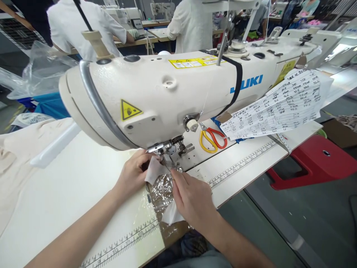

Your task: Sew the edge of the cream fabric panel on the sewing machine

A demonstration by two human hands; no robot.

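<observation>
In the head view, the white cloth piece (154, 173) lies on the machine bed just in front of the presser foot (166, 153). Its long axis runs from about 11 o'clock to 5 o'clock. The left hand (133, 175) is at 9 o'clock from the cloth and pinches its upper corner between thumb and fingers. The right hand (193, 201) is at 4 o'clock and lies on top of the lower part, fingers bent down. I cannot tell if it grips or only presses. Both hands touch the cloth, and the right index tip is nearest to the foot, which stands at 12 o'clock from it.

The white table (69, 186) is flat, with a shiny clear film (163, 190) under the cloth and a printed ruler (242, 163) along the edge. Scissors (213, 138) lie at 2 o'clock, near printed paper sheets (279, 106). A red stool (309, 163) stands at 3 o'clock. Other people in white coats (192, 24) work at 12 o'clock, well apart.
</observation>
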